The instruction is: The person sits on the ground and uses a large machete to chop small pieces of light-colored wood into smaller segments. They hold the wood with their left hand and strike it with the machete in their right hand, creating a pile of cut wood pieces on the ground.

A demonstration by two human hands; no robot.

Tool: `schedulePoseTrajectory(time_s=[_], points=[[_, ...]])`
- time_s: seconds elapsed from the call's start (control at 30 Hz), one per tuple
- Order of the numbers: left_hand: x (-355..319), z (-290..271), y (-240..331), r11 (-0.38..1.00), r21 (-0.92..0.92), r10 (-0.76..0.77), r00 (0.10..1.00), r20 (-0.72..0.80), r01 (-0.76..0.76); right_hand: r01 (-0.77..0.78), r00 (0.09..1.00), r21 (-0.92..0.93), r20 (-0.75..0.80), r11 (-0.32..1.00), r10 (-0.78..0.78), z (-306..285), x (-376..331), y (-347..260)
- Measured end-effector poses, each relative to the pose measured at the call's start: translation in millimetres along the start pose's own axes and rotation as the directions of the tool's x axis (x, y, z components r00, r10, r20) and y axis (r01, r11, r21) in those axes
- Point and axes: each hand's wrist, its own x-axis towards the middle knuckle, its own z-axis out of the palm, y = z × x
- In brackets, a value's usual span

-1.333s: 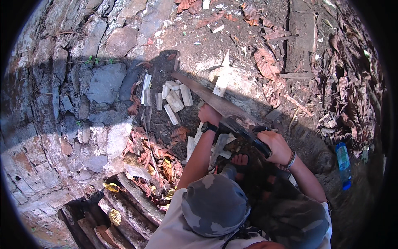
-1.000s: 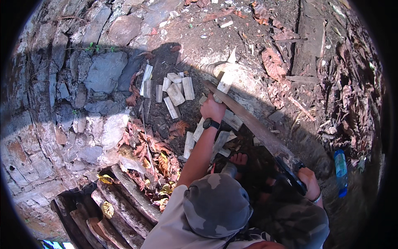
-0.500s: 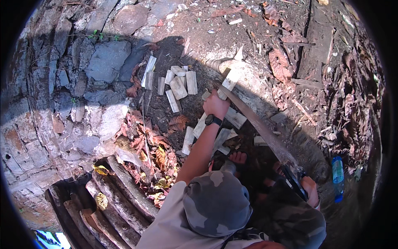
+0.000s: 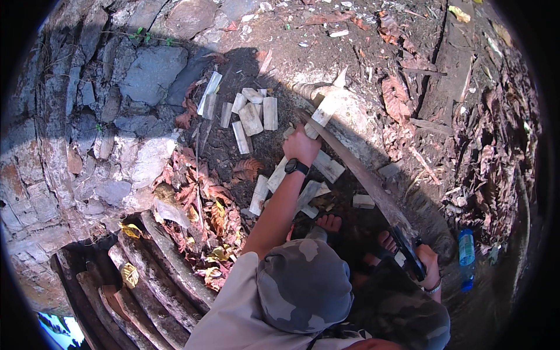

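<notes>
Your right hand (image 4: pixel 429 262) grips the saw (image 4: pixel 373 181). Your left hand (image 4: pixel 303 143) holds a wood piece (image 4: pixel 326 108) by the saw's tip, seemingly not cut through. Left of the saw, small blocks (image 4: pixel 251 119) look done.

The handsaw blade (image 4: pixel 376 189) is metal, brown-stained and matt; its black handle (image 4: pixel 408 249) looks like smooth plastic. The wood block (image 4: pixel 322 115) is bare and unvarnished. The bottle (image 4: pixel 466 256) is glossy, translucent plastic, the camouflage trousers (image 4: pixel 303 286) matt cloth, the stone slab (image 4: pixel 153 74) rough.
</notes>
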Motion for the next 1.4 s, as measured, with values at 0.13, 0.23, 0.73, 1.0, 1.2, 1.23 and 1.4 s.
schedulePoseTrajectory(time_s=[0.13,0.23,0.73,1.0,1.2,1.23,1.4], points=[[1.7,1.6,-10.5,0.999,-0.050,0.023,1.000,0.016,-0.022,0.039,0.996,-0.004,0.082,0.999,-0.038,-4.2,-23.6,4.0],[1.2,-1.0,-12.8,0.999,-0.033,0.019,1.000,0.022,-0.018,0.063,0.995,-0.020,0.077,0.998,-0.062,7.1,53.7,-15.9],[0.0,-3.2,-4.4,0.994,-0.110,0.026,0.999,0.034,-0.023,-0.008,1.000,-0.005,0.013,1.000,0.008,17.6,-15.3,14.9],[-1.7,-16.2,-20.9,0.975,-0.146,0.186,0.976,0.115,-0.169,-0.088,0.996,-0.039,-0.021,0.995,0.087,-23.2,10.9,29.4],[1.0,-42.2,-54.8,0.919,0.003,0.385,0.898,0.212,-0.394,0.018,0.930,-0.255,0.360,0.967,0.078,-17.3,11.9,1.6],[3.3,-53.2,-55.9,0.902,0.056,0.390,0.863,0.320,-0.429,0.025,0.913,-0.291,0.397,0.956,0.097,-21.9,9.8,8.0],[13.4,-116.4,-68.3,0.531,0.239,0.427,0.500,0.754,-0.813,0.206,0.789,-0.394,0.608,0.895,0.086,-43.9,26.9,38.5]])
